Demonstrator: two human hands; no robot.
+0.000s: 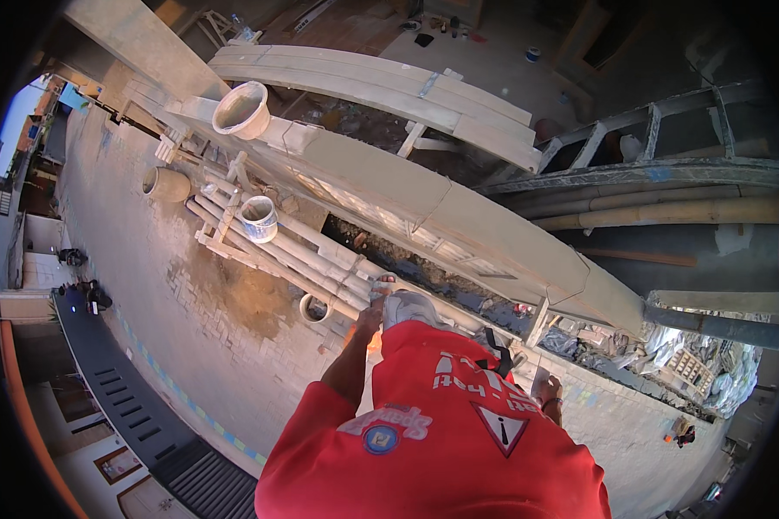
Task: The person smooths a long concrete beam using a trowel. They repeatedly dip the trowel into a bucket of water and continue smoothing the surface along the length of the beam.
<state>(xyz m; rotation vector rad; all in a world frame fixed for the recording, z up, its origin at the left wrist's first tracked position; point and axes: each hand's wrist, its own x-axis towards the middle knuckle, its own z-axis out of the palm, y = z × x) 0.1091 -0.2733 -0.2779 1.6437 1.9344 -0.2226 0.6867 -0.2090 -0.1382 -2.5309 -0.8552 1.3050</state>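
Note:
My left hand (374, 304) is beside grey cloth at my leg (408, 309), above bamboo poles (294, 264) on a wooden support; a bare foot's toes show just beyond it. My right hand (549, 391), with a dark band at the wrist, is low at my right beside a pale flat surface; its grip is unclear. A white bucket (260, 225) sits on the poles, and a round tub (241, 111) rests on the grey plastered wall top (372, 182) running diagonally across the view.
A rubble-filled trench (355, 235) lies under the wall. Paved ground (173, 294) holds a large pot (166, 183). Pale planks (363, 82) lie beyond the wall; a ladder-like frame (649, 130) and bamboo (666, 212) are at right, above debris (684, 372). A dark gate (121, 389) is at left.

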